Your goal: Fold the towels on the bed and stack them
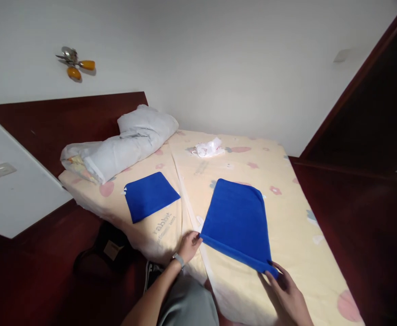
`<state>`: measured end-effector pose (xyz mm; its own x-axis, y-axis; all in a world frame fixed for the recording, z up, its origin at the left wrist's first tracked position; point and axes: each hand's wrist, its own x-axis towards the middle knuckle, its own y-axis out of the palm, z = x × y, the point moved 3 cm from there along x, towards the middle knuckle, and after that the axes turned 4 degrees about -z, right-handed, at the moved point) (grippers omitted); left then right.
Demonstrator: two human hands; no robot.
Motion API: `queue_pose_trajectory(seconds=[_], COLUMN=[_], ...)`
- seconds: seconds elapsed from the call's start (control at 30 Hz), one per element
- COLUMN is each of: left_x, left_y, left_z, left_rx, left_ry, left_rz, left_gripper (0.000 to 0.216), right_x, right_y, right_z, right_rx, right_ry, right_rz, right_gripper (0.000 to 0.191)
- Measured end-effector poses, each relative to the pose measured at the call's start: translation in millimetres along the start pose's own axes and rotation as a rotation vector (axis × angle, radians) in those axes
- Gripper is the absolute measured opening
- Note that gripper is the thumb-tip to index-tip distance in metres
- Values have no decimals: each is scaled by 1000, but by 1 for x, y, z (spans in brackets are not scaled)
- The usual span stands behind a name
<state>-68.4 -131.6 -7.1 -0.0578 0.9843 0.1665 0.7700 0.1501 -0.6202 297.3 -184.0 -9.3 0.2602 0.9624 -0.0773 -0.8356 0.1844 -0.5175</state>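
Observation:
A blue cloth (236, 213) lies spread on the bed, its near edge turned up in a narrow fold. My left hand (188, 246), with a watch at the wrist, pinches the left corner of that edge. At the right corner, the fingers of my right hand (284, 287) close on the same fold. To the left, a second blue cloth (152, 195) lies flat in a smaller piece, touched by neither hand.
The bed (315, 267) has a pale patterned sheet. Grey-white bedding (120, 147) is heaped by the dark headboard (93, 113). A crumpled white plastic bag (209, 148) sits farther back. On the floor at left is a dark bag (99, 253).

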Motion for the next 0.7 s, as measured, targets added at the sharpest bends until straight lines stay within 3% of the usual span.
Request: queue_pose_trajectory(seconds=[0.23, 0.5, 0.7], left_x=[16, 5, 12], left_y=[8, -2, -5], left_z=[-9, -15, -29], left_rx=[272, 347, 448], left_ry=[16, -110, -151], left_rz=[-13, 58, 143], left_gripper=[28, 27, 38], right_x=[14, 21, 21], right_y=[0, -2, -1], right_z=[-1, -14, -15], right_rx=[-96, -253, -281], right_ry=[35, 39, 61], right_rz=[30, 119, 19], right_gripper=[55, 53, 61])
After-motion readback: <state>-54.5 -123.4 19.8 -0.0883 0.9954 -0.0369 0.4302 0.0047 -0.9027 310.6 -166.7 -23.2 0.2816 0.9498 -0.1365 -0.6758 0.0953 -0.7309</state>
